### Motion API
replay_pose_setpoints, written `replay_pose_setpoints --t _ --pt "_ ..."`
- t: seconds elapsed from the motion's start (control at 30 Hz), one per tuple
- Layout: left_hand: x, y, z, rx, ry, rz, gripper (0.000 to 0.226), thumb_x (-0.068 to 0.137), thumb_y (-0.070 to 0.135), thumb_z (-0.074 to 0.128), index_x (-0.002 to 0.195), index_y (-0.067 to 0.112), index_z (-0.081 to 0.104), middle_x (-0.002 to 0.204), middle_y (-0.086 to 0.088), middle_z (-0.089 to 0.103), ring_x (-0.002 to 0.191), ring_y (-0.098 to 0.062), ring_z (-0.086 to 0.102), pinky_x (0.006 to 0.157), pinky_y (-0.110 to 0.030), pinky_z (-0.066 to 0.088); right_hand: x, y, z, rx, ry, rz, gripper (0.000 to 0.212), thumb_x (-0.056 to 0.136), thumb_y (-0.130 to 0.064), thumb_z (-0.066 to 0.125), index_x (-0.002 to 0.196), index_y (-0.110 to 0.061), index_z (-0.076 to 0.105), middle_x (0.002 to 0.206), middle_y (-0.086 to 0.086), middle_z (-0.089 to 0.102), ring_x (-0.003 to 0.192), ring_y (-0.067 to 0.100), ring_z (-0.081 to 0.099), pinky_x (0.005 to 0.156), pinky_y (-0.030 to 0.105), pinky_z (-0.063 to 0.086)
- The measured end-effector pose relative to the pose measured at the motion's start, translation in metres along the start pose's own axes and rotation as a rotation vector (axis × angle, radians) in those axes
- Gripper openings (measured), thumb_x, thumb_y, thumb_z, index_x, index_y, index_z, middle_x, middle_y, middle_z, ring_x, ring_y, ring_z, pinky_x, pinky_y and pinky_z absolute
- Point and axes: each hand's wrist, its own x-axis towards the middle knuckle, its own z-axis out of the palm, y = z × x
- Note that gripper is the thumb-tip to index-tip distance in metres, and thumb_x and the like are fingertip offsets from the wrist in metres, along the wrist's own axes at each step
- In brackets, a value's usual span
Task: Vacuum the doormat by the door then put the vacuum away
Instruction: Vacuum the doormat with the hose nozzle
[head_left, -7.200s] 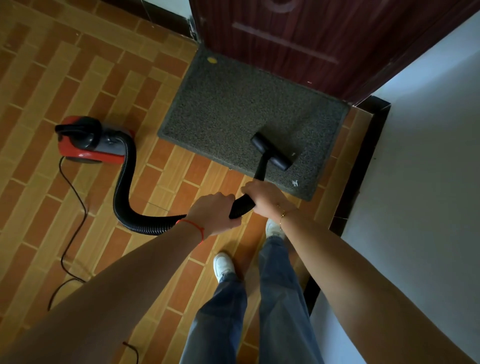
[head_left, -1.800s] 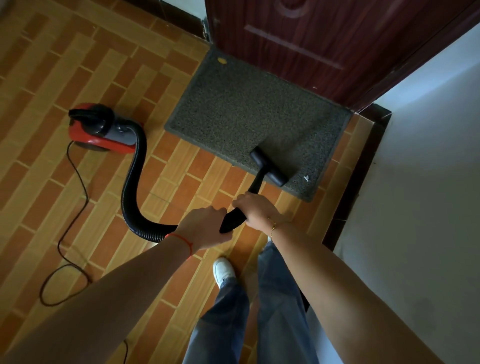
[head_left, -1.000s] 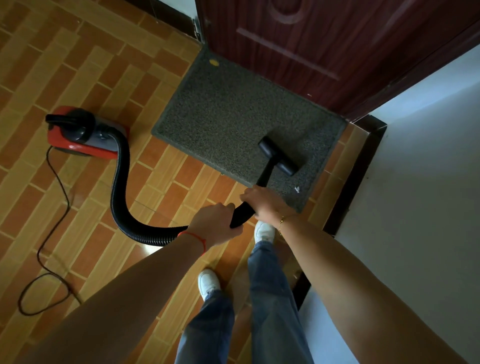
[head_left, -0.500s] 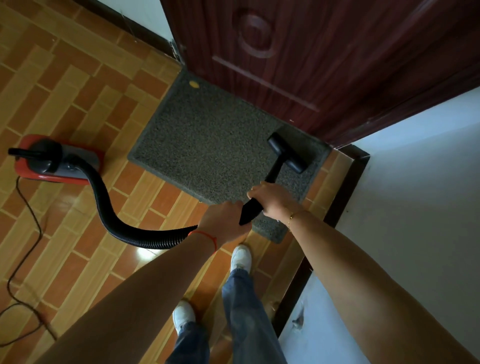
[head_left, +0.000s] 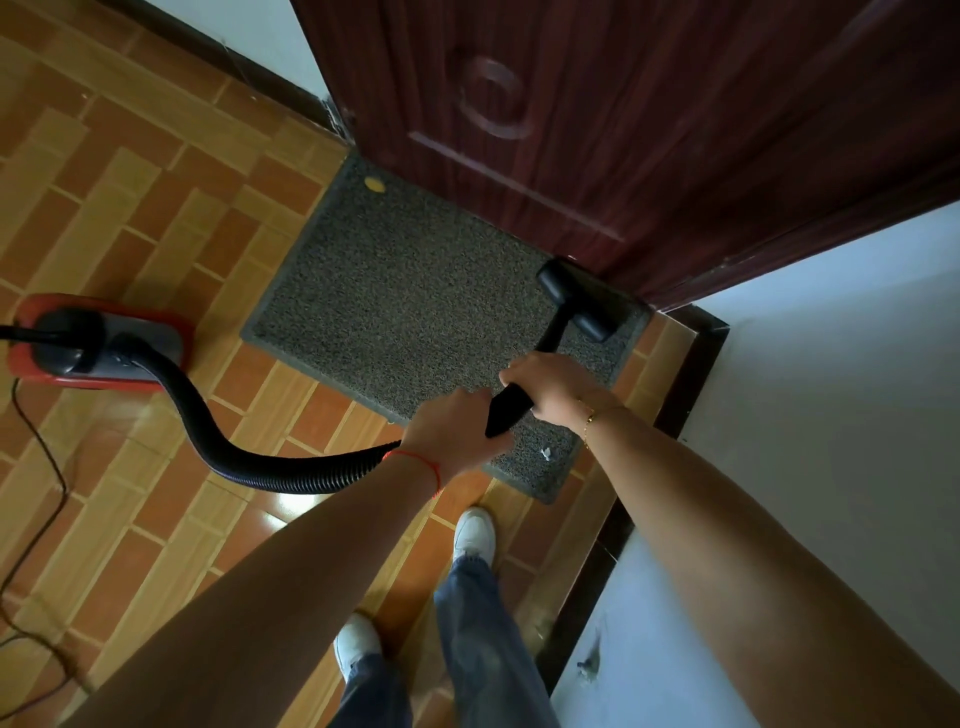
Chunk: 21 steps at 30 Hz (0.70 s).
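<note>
A grey doormat (head_left: 415, 306) lies on the tiled floor against a dark red door (head_left: 597, 119). The black vacuum nozzle (head_left: 574, 307) rests on the mat's far right corner, close to the door. My right hand (head_left: 553, 384) grips the black wand (head_left: 506, 410) near its upper part, and my left hand (head_left: 452, 434) grips it just behind, where the ribbed hose (head_left: 234, 452) joins. The hose curves left to the red and black vacuum body (head_left: 98, 343) on the floor. A yellow speck (head_left: 374, 183) and a white scrap (head_left: 545, 453) lie on the mat.
A white wall (head_left: 831, 389) with a dark skirting (head_left: 680, 374) closes in on the right. The black power cord (head_left: 36, 467) trails over the tiles at the left. My two feet in white shoes (head_left: 472, 532) stand just before the mat's near edge.
The nozzle has slid from the mat's near right edge up to the far right corner by the door. I have stepped closer, and the vacuum body now sits further left in view.
</note>
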Motion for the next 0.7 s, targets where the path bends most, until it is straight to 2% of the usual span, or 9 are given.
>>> replay_pose_setpoints --t 0.17,0.27,0.4,0.7 --pt "-0.029 -0.026 0.000 0.002 0.009 -0.013 0.028 0.087 0.045 0.053 0.094 0.018 0.056 0.063 0.007 0.047 0.058 -0.016 0.054 0.046 -0.022 0.034 0.007 -0.037 0.004 -0.020 -0.006 -0.048 0.022 0.085 -0.002 0.063 0.102 -0.015 0.056 0.111 0.001 0.060 0.108 0.021 0.061 0.084 0.035 0.050" --pt "-0.057 -0.048 0.004 0.004 -0.021 -0.052 0.028 0.087 0.044 0.052 0.093 0.018 0.057 0.066 0.004 0.051 0.053 -0.014 0.051 0.046 -0.023 0.036 0.011 -0.071 0.012 -0.040 -0.003 -0.086 0.025 0.084 -0.002 0.064 0.104 -0.015 0.057 0.112 0.002 0.060 0.110 0.022 0.059 0.084 0.037 0.052" --pt "-0.100 -0.085 0.012 0.040 -0.037 -0.083 0.032 0.087 0.047 0.051 0.097 0.018 0.057 0.073 -0.001 0.057 0.061 -0.020 0.056 0.051 -0.028 0.041 0.017 -0.127 0.024 -0.073 -0.016 -0.122 0.024 0.086 -0.001 0.058 0.106 -0.014 0.056 0.113 0.004 0.059 0.112 0.024 0.057 0.085 0.041 0.052" --pt "-0.211 -0.167 0.035 0.084 -0.058 -0.101 0.033 0.090 0.048 0.049 0.100 0.017 0.056 0.065 0.005 0.049 0.057 -0.017 0.051 0.047 -0.026 0.035 0.017 -0.262 0.064 -0.060 0.026 -0.170 0.026 0.087 0.002 0.055 0.106 -0.015 0.058 0.111 0.003 0.060 0.107 0.022 0.059 0.081 0.037 0.053"
